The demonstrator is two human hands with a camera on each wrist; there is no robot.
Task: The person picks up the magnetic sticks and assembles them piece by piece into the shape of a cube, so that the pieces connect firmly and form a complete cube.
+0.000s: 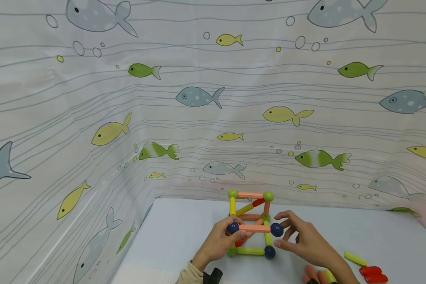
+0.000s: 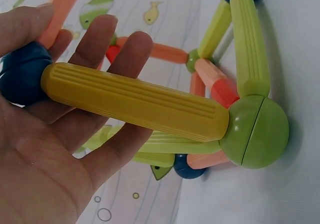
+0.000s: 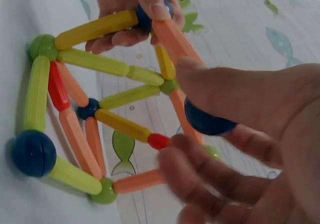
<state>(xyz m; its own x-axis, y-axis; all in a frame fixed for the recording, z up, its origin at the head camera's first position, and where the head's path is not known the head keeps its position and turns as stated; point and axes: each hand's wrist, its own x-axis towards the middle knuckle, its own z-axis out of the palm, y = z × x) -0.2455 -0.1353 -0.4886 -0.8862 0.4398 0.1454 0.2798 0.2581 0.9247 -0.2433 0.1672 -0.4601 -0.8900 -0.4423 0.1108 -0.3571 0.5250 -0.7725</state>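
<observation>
Surface: white; carries the stick-and-ball frame (image 1: 252, 217), which stands in front of and between the two hands.
Left hand (image 1: 216, 238): at the frame's near left side, thumb and fingers pinching the near pink stick (image 1: 254, 228) by its left end, beside the left blue ball (image 1: 233, 227).
Right hand (image 1: 303, 236): just right of the frame, thumb and fingers spread about the right blue ball (image 1: 277, 230); contact cannot be told.
Near pink stick, long axis: left to right, roughly level, bridging the space between the hands.
Key relation: the right blue ball, nearer the right hand, sits above the lower blue ball (image 1: 269, 252); the right wrist view shows no upright joining them.
Hidden or unclear: the right thumb covers the stick's end and part of its ball in the right wrist view; loose pink sticks (image 1: 311, 272) are cut off at the head view's lower edge.
</observation>
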